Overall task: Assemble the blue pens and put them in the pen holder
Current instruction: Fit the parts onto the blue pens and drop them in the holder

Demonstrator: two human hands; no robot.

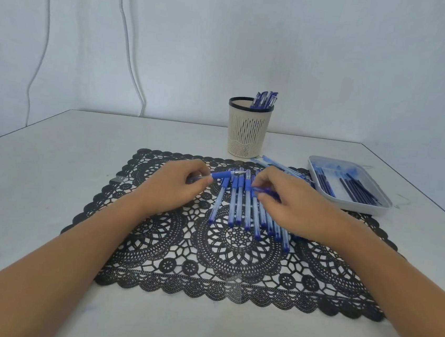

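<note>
My left hand [178, 184] grips a blue pen [222, 174] that lies level, its silver tip pointing right. My right hand [289, 200] pinches a blue pen cap [264, 190] a short way right of that tip. Beneath both hands, a row of several pen bodies [239, 205] lies on the black lace mat [234, 252]. The beige pen holder [247, 128] stands behind the mat with several capped blue pens [264, 100] leaning at its right side.
A grey tray [349, 206] at the right holds several dark refills and pale parts. More clear pen bodies [279, 166] lie between tray and holder. White cables hang down the wall at the back left. The white table's right edge runs just past the tray.
</note>
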